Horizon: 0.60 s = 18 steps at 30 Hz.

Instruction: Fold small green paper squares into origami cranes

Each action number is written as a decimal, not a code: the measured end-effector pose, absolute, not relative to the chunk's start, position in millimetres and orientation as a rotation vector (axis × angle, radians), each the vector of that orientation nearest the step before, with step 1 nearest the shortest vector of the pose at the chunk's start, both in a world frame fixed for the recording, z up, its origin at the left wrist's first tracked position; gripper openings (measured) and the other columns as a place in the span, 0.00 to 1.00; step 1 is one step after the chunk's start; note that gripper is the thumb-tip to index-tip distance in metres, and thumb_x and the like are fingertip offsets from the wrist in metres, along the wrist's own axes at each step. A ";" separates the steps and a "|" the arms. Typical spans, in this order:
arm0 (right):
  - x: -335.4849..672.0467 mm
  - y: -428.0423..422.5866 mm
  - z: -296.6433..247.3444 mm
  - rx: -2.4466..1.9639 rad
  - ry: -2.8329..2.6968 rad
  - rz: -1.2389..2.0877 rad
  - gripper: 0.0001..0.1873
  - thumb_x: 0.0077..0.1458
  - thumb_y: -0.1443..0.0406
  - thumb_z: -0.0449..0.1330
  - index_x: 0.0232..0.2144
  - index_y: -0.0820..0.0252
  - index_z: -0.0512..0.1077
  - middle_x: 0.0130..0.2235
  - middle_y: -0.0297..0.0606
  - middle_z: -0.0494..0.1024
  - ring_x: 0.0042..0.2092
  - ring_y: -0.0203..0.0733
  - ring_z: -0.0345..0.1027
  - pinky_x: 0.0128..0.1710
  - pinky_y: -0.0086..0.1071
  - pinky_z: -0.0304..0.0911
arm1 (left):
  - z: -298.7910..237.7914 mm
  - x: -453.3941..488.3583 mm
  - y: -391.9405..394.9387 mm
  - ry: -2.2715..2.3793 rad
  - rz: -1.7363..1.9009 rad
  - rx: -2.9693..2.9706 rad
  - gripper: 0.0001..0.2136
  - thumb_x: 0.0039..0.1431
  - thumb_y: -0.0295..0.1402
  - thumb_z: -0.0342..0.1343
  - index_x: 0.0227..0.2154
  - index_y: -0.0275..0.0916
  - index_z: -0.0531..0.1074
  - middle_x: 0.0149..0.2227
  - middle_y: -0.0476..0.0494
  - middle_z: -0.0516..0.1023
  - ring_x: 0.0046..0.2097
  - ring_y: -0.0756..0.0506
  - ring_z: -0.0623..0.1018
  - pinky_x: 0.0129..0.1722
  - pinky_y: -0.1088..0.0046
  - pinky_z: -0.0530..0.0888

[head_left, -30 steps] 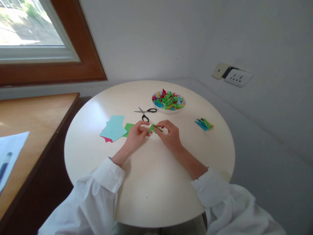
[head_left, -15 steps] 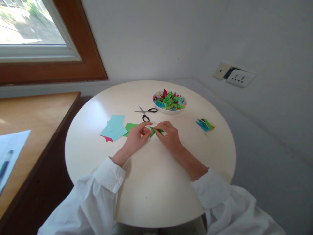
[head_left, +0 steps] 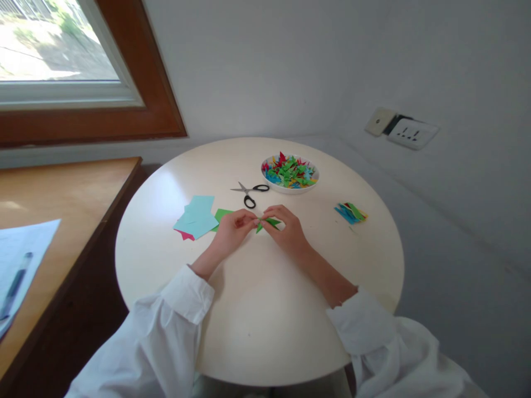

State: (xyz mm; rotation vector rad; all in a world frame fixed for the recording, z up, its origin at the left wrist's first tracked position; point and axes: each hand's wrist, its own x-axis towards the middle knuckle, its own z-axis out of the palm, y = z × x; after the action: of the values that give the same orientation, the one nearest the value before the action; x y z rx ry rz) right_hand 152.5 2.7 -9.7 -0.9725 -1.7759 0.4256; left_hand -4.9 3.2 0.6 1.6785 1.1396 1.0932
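Note:
My left hand (head_left: 233, 228) and my right hand (head_left: 285, 231) meet over the middle of the round cream table (head_left: 257, 315). Both pinch a small folded green paper piece (head_left: 267, 223) between their fingertips, just above the tabletop. Black-handled scissors (head_left: 251, 192) lie just beyond the hands. To the left rests a stack of light blue, green and pink paper sheets (head_left: 196, 217). A white bowl (head_left: 290, 174) full of several folded coloured paper pieces stands behind the scissors on the right.
A small pile of blue, green and yellow paper strips (head_left: 350, 212) lies at the table's right. A wooden desk (head_left: 53, 204) with a white sheet and a pen (head_left: 14, 284) stands on the left under a window. A wall socket (head_left: 411, 133) is at the right.
The hands have lowered the green piece slightly and closed in on it, the fingertips now pressed together. The view has shifted a little to the right.

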 end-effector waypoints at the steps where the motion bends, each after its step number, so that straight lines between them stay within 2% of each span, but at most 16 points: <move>1: 152.6 3.1 -10.0 -0.973 -1.740 0.490 0.01 0.48 0.67 0.58 0.26 0.58 0.70 0.32 0.37 0.74 0.38 0.40 0.68 0.40 0.35 0.63 | 1.1 -5.0 3.3 1.129 1.098 1.664 0.11 0.49 0.39 0.56 0.25 0.34 0.71 0.23 0.46 0.74 0.26 0.50 0.71 0.27 0.75 0.67; 5: 152.0 4.4 -11.9 -1.024 -1.628 0.740 0.04 0.48 0.63 0.58 0.27 0.58 0.69 0.35 0.38 0.74 0.39 0.41 0.68 0.40 0.36 0.64 | 4.0 -4.8 3.1 1.099 1.107 1.628 0.10 0.49 0.38 0.56 0.24 0.34 0.71 0.22 0.47 0.73 0.25 0.50 0.71 0.27 0.75 0.66; 10: 149.7 3.9 -10.4 -0.989 -1.556 0.999 0.08 0.48 0.59 0.57 0.27 0.58 0.68 0.31 0.36 0.73 0.34 0.38 0.68 0.35 0.33 0.64 | 4.5 -4.5 2.9 1.061 1.106 1.641 0.10 0.50 0.38 0.55 0.25 0.35 0.71 0.23 0.47 0.73 0.26 0.50 0.71 0.28 0.75 0.67; 14: 148.8 2.5 -7.0 -0.998 -1.550 1.061 0.10 0.48 0.58 0.57 0.27 0.59 0.67 0.29 0.35 0.73 0.30 0.36 0.67 0.32 0.31 0.63 | 5.9 -4.1 1.7 1.063 1.093 1.664 0.10 0.50 0.38 0.55 0.25 0.34 0.71 0.23 0.46 0.74 0.27 0.50 0.72 0.28 0.75 0.67; 18: 148.9 1.8 -6.5 -1.064 -1.558 0.978 0.09 0.48 0.59 0.57 0.24 0.59 0.66 0.24 0.32 0.70 0.26 0.34 0.63 0.27 0.28 0.60 | 10.8 -2.3 -0.7 1.101 1.078 1.642 0.10 0.49 0.37 0.55 0.24 0.35 0.72 0.23 0.46 0.74 0.28 0.50 0.72 0.28 0.75 0.67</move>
State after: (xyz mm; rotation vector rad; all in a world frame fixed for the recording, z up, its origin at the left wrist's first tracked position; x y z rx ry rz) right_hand 148.9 1.8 -6.5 -1.0635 -1.5577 0.9782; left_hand -2.3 -0.7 10.8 1.6423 1.1015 1.0777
